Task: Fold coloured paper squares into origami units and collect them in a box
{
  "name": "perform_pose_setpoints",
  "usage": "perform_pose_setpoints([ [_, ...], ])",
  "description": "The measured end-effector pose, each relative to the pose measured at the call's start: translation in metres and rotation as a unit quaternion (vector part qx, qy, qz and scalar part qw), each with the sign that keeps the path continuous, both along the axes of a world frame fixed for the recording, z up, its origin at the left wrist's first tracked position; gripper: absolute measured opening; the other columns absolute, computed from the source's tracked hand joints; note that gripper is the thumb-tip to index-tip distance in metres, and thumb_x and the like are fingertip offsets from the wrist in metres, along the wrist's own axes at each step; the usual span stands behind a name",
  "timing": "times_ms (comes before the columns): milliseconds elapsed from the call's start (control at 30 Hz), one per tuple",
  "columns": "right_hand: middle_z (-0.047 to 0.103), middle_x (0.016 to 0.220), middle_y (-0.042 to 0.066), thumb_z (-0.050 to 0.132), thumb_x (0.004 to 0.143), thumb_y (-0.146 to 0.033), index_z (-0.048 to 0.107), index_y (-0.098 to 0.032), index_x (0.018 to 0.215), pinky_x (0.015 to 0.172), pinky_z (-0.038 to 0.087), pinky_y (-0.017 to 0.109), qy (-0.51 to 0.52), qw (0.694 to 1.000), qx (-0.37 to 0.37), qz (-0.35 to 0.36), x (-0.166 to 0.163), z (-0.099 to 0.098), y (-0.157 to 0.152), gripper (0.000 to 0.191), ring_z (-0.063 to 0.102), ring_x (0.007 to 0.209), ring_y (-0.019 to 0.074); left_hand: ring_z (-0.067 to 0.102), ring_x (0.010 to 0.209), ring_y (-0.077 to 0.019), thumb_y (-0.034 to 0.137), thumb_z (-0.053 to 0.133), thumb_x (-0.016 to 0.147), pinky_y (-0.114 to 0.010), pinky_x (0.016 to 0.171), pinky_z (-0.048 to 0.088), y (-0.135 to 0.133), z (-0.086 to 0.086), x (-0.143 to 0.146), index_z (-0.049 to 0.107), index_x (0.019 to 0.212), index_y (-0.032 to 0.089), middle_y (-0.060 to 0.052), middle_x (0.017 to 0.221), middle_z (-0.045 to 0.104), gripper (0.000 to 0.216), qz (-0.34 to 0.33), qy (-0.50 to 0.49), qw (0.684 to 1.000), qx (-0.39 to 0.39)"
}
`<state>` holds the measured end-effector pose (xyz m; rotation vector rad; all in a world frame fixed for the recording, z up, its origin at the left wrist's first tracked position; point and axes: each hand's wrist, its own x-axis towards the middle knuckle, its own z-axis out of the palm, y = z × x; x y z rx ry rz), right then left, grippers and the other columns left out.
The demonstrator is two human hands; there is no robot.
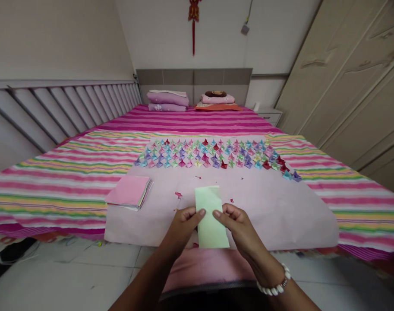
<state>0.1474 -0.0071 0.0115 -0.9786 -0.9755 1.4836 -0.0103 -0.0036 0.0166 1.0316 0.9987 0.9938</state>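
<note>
A light green sheet of paper (212, 229), taller than wide, is held upright between my two hands above the near edge of the bed. My left hand (185, 222) pinches its left edge, thumb in front and fingers behind. On the opposite edge my right hand (235, 219) grips it the same way, a white bead bracelet on that wrist. To the left lies a stack of coloured paper (128, 190) with a pink sheet on top. Rows of small folded paper pieces (197, 155) in many colours spread across the far part of a pale sheet (274, 211).
Small red scraps (178, 195) lie on the pale sheet. Under it is a striped bedspread (54, 185). Folded bedding (168, 101) and a stack with a brown cushion (216, 95) stand by the headboard (222, 77). A wardrobe (355, 86) rises at the right.
</note>
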Motion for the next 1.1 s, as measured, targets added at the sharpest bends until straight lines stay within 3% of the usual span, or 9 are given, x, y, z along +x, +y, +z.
perform_pose_setpoints([
  [233, 0.056, 0.056, -0.004, 0.080, 0.064, -0.040, 0.056, -0.016, 0.058, 0.053, 0.038, 0.022, 0.013, 1.000, -0.010, 0.000, 0.000, 0.000, 0.000, 0.034, 0.046, 0.053, 0.0089, 0.043, 0.054, -0.0101, 0.049, 0.061, 0.078, -0.024, 0.054, 0.036, 0.003, 0.000, -0.005, 0.059, 0.061, 0.013, 0.003, 0.055, 0.049, 0.039, -0.006, 0.007, 1.000, 0.015],
  [433, 0.058, 0.056, -0.003, 0.080, 0.064, -0.041, 0.060, -0.016, 0.060, 0.053, 0.039, 0.021, 0.008, 1.000, -0.007, 0.002, 0.003, 0.001, 0.001, 0.032, 0.048, 0.052, 0.0088, 0.045, 0.056, -0.0099, 0.040, 0.067, 0.075, -0.023, 0.056, 0.036, 0.005, 0.005, -0.007, 0.065, 0.065, 0.013, 0.002, 0.057, 0.053, 0.029, -0.022, 0.027, 0.999, 0.036],
  [667, 0.063, 0.060, -0.001, 0.080, 0.064, -0.041, 0.064, -0.017, 0.065, 0.054, 0.042, 0.023, 0.013, 1.000, -0.014, 0.013, 0.002, 0.000, -0.002, 0.029, 0.052, 0.053, 0.0106, 0.050, 0.059, -0.0121, 0.044, 0.067, 0.074, -0.024, 0.058, 0.040, 0.003, 0.005, -0.005, 0.069, 0.072, 0.012, 0.000, 0.062, 0.060, 0.031, -0.040, 0.029, 0.998, 0.024],
  [767, 0.062, 0.060, -0.002, 0.079, 0.066, -0.041, 0.065, -0.016, 0.066, 0.056, 0.042, 0.024, 0.001, 1.000, -0.009, 0.020, 0.002, -0.001, -0.002, 0.028, 0.052, 0.055, 0.0106, 0.053, 0.061, -0.0132, 0.043, 0.069, 0.073, -0.025, 0.061, 0.042, 0.003, 0.005, -0.004, 0.070, 0.072, 0.012, -0.001, 0.062, 0.061, 0.031, -0.025, 0.017, 0.999, 0.015],
  [833, 0.062, 0.062, -0.001, 0.075, 0.071, -0.042, 0.068, -0.017, 0.076, 0.058, 0.043, 0.025, -0.013, 1.000, 0.001, 0.022, 0.003, -0.003, -0.002, 0.026, 0.053, 0.057, 0.0117, 0.052, 0.059, -0.0125, 0.042, 0.070, 0.072, -0.025, 0.061, 0.043, 0.004, 0.004, -0.004, 0.069, 0.069, 0.012, 0.000, 0.060, 0.060, 0.030, -0.002, 0.015, 1.000, 0.011],
  [967, 0.067, 0.093, 0.005, 0.066, 0.079, -0.044, 0.063, -0.024, 0.113, 0.066, 0.048, 0.029, -0.060, 0.995, 0.085, 0.002, 0.012, -0.008, -0.004, 0.040, 0.058, 0.073, 0.0158, 0.051, 0.056, -0.0109, 0.040, 0.069, 0.074, -0.024, 0.058, 0.042, 0.007, 0.002, -0.006, 0.069, 0.071, 0.013, 0.001, 0.059, 0.059, 0.028, 0.043, -0.014, 0.999, 0.007],
  [1100, 0.045, 0.138, 0.010, 0.076, 0.069, -0.043, 0.049, -0.031, 0.132, 0.088, 0.047, 0.040, -0.206, 0.946, 0.251, -0.009, 0.018, -0.010, -0.012, 0.070, 0.053, 0.110, 0.0269, 0.056, 0.061, -0.0126, 0.039, 0.069, 0.075, -0.025, 0.060, 0.046, 0.009, 0.000, -0.006, 0.071, 0.078, 0.013, -0.001, 0.065, 0.064, 0.027, 0.077, -0.063, 0.995, -0.006],
])
